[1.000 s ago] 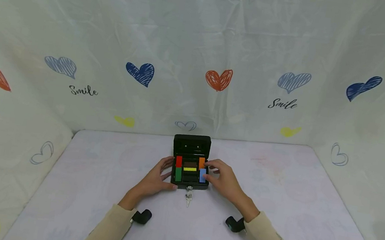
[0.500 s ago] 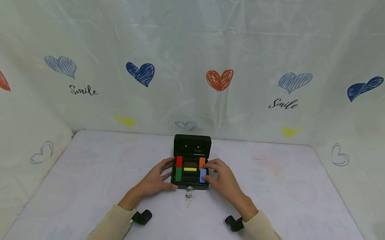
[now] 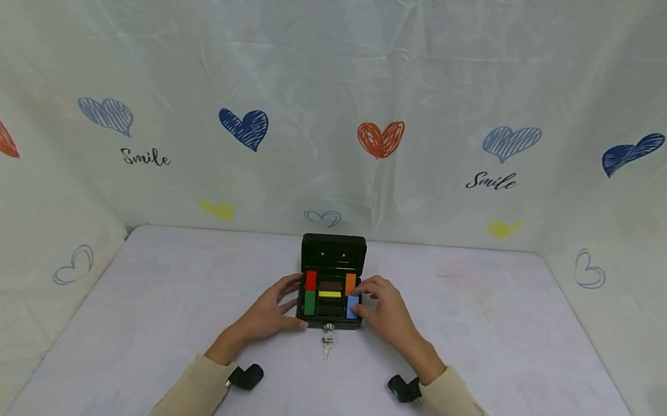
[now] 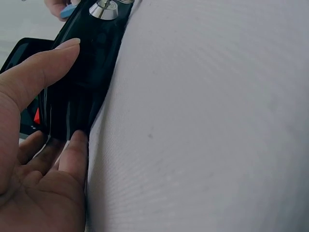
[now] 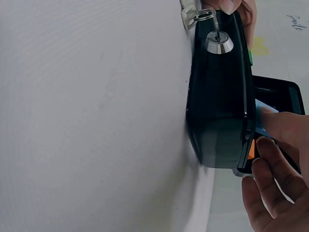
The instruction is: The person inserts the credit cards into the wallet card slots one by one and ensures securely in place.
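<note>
A small black cash box stands on the table with its lid raised. Colored blocks sit inside: red, green, brown, yellow and orange. My left hand grips the box's left front corner, thumb on the front face and fingers along the side. At the right compartment my right hand pinches a blue block between thumb and index finger. The block pokes above the box's rim in the right wrist view. The other right fingers lie outside the box wall.
Keys hang from the lock on the box's front. A pale cloth covers the table. Behind it hangs a white curtain printed with hearts. Black cameras are strapped at both wrists.
The blue block has shifted slightly toward the front of the box under my right fingers. My left hand and the box stay where they were.
</note>
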Demonstrator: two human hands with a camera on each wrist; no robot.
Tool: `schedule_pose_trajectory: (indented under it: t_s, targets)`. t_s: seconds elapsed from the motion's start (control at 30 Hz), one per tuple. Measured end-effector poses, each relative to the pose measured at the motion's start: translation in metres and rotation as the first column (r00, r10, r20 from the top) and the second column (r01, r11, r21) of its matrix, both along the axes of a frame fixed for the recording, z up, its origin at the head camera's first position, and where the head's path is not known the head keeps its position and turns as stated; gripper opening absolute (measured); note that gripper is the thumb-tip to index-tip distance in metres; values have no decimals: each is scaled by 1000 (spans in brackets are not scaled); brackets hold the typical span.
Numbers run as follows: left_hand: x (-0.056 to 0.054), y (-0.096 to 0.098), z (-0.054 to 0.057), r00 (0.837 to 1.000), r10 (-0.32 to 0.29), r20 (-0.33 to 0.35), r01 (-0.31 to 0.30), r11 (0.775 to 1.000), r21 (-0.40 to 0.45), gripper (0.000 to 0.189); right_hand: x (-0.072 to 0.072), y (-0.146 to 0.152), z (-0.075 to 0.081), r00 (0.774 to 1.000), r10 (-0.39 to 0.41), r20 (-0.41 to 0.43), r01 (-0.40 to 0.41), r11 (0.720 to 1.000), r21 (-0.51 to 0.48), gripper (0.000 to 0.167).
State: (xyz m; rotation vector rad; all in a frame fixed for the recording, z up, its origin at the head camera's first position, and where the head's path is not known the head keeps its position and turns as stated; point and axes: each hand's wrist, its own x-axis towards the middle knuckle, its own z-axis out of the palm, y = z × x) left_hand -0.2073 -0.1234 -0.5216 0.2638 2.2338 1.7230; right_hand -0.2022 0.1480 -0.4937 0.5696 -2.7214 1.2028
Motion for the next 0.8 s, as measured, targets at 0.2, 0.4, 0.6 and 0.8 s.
schedule_pose_trajectory:
  t_s: [0.2, 0.4, 0.6, 0.8]
  targets:
    - [0, -1, -1, 1000, -6, 2, 6, 1000, 7, 103, 3, 1, 1, 999, 17, 42, -14, 998, -62, 18]
    - [0, -1, -3, 1000, 2, -5, -2, 1000, 13, 102, 5, 4, 4, 996, 39, 76, -31, 994, -101, 15]
    - [0, -1, -3, 1000, 8, -1, -8, 1000, 12, 102, 3, 13, 12, 995, 31, 91, -16, 987, -159, 14]
    - [0, 0, -1, 1000, 11, 5, -11, 1000, 19, 102, -4, 31, 19, 996, 1, 89, 16, 983, -182, 13]
